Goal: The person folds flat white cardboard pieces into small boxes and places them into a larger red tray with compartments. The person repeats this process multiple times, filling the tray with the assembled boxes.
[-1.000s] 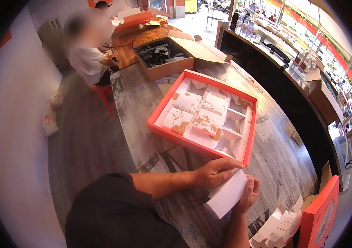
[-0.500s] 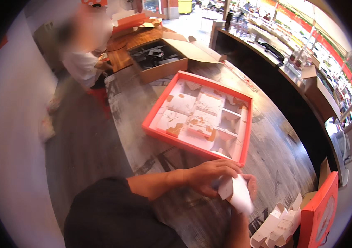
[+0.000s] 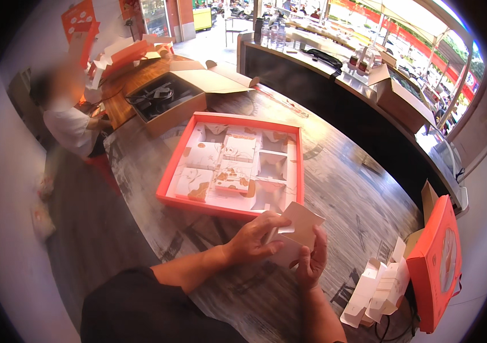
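Between my two hands is a small white paper box with a raised flap (image 3: 302, 224), held above the near side of the table. My left hand (image 3: 254, 237) grips its left side, thumb in front. On the right side, my right hand (image 3: 312, 258) pinches it between thumb and fingers. Just beyond lies a large red-rimmed tray box (image 3: 170, 174), with white compartments and several small boxes patterned in gold and brown (image 3: 234, 177) inside. A few of its compartments on the right stand open with nothing visible in them.
Opened white cartons (image 3: 378, 286) and a red box lid with a round window (image 3: 435, 263) stand at the right edge, by a black cable. A brown carton (image 3: 169, 120) holding dark items sits at the far left. Beyond it a person (image 3: 69, 126) sits. A black-fronted counter (image 3: 335, 108) runs along the right.
The white box has turned, and its flap now stands up toward the tray. My right hand has come out from behind it. The whole view has shifted, so the tray appears further left.
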### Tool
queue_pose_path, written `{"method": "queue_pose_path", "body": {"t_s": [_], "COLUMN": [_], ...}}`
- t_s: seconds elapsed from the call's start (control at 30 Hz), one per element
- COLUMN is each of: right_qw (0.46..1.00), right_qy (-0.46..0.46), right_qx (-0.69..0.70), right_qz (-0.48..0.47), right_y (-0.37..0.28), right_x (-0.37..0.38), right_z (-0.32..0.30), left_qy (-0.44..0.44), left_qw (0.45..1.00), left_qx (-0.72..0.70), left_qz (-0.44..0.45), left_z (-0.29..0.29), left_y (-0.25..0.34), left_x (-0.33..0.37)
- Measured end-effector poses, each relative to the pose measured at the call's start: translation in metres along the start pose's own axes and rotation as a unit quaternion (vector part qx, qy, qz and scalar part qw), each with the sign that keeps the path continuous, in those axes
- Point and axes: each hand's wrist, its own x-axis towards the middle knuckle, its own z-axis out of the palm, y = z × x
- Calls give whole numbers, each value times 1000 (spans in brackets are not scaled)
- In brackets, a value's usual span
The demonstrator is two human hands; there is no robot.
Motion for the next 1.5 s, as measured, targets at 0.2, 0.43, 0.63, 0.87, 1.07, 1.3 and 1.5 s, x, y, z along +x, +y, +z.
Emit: {"method": "queue_pose_path", "body": {"t_s": [0.2, 0.43, 0.63, 0.87, 1.07, 1.3, 1.5], "right_qw": [990, 994, 997, 995, 990, 991, 982], "right_qy": [-42, -22, 30, -1, -29, -70, -111], "right_qx": [-77, -40, -21, -39, -91, -58, -92], "right_qz": [-113, -101, -75, -91, -101, -96, -123], "right_y": [10, 11, 16, 9, 6, 3, -2], "right_x": [8, 8, 3, 7, 11, 12, 17], "right_z": [0, 5, 7, 7, 1, 2, 3], "left_qy": [-27, -9, 24, 57, 13, -33, -41], "left_qw": [997, 997, 982, 976, 973, 978, 976], "left_qx": [-33, -65, -147, -177, -185, -165, -176], "left_qz": [-62, -42, -117, -116, -136, -125, -119], "left_z": [1, 7, 13, 19, 13, 6, 3], "left_y": [-1, 0, 13, -3, 7, 4, 3], "left_x": [-7, -2, -1, -13, -7, -7, -5]}}
